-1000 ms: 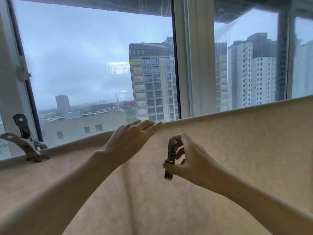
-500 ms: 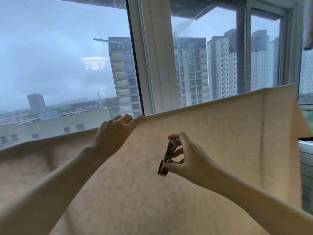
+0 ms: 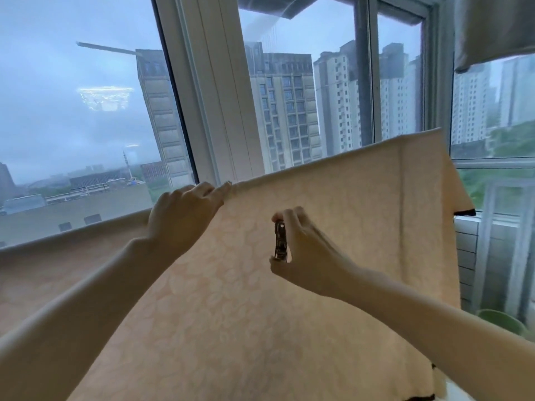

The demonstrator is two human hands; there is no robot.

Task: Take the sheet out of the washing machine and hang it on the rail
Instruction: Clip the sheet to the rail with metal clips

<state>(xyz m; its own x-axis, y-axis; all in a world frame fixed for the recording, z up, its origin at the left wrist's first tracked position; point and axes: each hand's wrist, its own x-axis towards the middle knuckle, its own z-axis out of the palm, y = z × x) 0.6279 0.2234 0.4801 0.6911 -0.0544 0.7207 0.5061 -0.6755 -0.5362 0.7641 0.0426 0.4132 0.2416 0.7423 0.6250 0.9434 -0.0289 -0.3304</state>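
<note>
The left hand is stretched forward, straight fingers laid on the top edge of the sheet. A metal clip is pinched upright by curled fingers of the right hand

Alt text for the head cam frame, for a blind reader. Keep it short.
A pale patterned sheet hangs draped in front of a large window, the left hand resting on its top fold while the right hand pinches a metal clip just below that fold. Beyond the glass stand tower blocks under a grey sky.
</note>
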